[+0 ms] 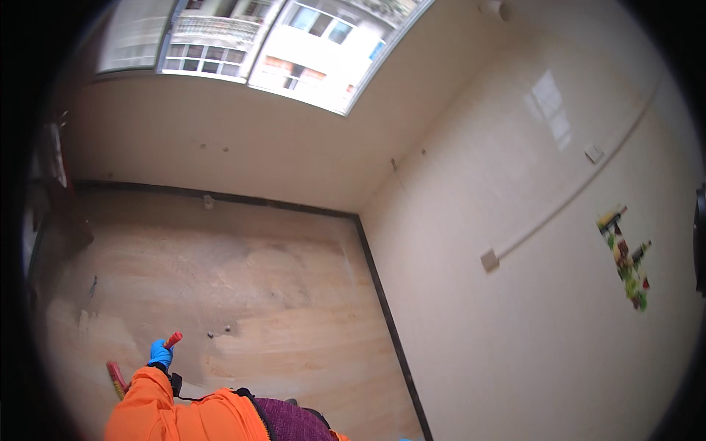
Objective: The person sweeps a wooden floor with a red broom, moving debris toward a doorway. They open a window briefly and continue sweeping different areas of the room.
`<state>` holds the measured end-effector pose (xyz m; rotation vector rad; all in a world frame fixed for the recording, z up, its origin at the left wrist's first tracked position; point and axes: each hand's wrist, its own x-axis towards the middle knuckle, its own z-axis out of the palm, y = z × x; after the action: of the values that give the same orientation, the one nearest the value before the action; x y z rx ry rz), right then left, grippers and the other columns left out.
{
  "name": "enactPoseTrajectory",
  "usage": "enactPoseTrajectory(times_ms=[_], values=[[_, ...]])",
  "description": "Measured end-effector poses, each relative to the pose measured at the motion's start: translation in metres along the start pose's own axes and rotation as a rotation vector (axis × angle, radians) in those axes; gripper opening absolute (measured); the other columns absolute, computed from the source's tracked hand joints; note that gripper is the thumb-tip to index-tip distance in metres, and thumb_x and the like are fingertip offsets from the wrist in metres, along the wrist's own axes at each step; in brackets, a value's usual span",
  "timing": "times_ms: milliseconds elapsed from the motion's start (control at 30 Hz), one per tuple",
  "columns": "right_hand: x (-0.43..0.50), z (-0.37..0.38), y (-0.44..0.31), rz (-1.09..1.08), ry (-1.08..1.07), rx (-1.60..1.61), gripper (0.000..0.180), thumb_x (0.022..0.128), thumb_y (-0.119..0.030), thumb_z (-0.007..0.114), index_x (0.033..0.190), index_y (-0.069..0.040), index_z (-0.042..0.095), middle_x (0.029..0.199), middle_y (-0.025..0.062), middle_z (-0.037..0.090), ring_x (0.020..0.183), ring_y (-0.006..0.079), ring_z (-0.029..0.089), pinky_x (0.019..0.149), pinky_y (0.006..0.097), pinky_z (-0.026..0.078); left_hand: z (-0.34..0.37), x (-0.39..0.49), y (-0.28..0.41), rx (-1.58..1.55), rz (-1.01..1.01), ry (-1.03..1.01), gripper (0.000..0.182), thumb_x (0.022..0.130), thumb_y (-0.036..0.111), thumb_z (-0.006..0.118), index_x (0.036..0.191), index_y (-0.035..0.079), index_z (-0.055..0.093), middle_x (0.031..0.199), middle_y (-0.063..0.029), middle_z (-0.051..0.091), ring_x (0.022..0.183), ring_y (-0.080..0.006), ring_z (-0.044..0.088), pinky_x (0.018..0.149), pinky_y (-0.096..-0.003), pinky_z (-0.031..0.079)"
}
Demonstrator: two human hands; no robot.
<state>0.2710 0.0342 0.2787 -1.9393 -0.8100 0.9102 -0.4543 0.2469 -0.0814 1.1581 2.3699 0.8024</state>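
My left hand [160, 353], in a blue glove and an orange sleeve, is closed around the red handle [174, 339] of a tool. Its red head [115, 379], with a yellowish edge, shows beyond my forearm and looks like a brush; my sleeve hides where the two join. Below the hand spreads a wood-look floor [309, 336] with grey, dusty smears. Two small dark bits [210, 334] lie on it just right of the glove. At the bottom edge only a scrap of blue, perhaps my right hand [406, 439], is visible; what it does is hidden.
Dark skirting [380, 286] borders the floor along two pale walls. A small white object [208, 202] sits by the far skirting. Above is a sliding window [309, 49]. The right wall carries a socket plate [489, 261], a cable duct [551, 218] and a food-picture sticker [626, 264].
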Motion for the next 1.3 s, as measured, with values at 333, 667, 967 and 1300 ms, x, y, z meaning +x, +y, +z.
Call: enactPoseTrajectory(times_ms=[333,667,967,1300], values=[[0.293,0.034,-0.122,-0.376,-0.329,-0.284,0.023,0.095,-0.022,0.06,0.108,-0.007,0.071,0.089,0.0055,0.071,0.078,0.0132,0.065,0.072,0.0292,0.053,0.028,-0.074,0.17,0.017,-0.094,-0.002,0.018,0.079,0.022,0.069,0.07,0.006,0.066,0.073,-0.0228,0.062,0.066,-0.0429,0.061,0.058,-0.0446,0.047],[0.397,0.225,-0.255,-0.749,-0.712,-0.568,0.024,0.096,-0.021,0.061,0.113,-0.007,0.069,0.094,0.0064,0.072,0.085,0.0134,0.068,0.077,0.028,0.053,0.103,-0.018,0.179,0.199,-0.149,0.057,0.013,0.074,0.019,0.069,0.068,0.007,0.069,0.07,-0.0216,0.063,0.065,-0.0418,0.062,0.058,-0.0468,0.048],[0.466,0.239,-0.317,-0.63,-0.615,-0.579,0.023,0.096,-0.021,0.06,0.113,-0.009,0.069,0.096,0.0087,0.071,0.089,0.0172,0.066,0.082,0.0322,0.052,0.132,0.106,0.275,-0.033,-0.289,0.067,0.02,0.078,0.025,0.069,0.072,0.006,0.069,0.073,-0.0223,0.064,0.068,-0.0414,0.064,0.06,-0.0474,0.049],[0.615,0.278,-0.319,-0.425,-0.836,-0.29,0.025,0.095,-0.025,0.063,0.112,-0.008,0.07,0.097,0.0046,0.071,0.087,0.0126,0.065,0.08,0.0309,0.053,0.155,0.151,0.323,-0.055,-0.271,0.198,0.021,0.08,0.023,0.068,0.07,0.005,0.069,0.07,-0.0222,0.064,0.063,-0.0397,0.064,0.056,-0.0449,0.048]])
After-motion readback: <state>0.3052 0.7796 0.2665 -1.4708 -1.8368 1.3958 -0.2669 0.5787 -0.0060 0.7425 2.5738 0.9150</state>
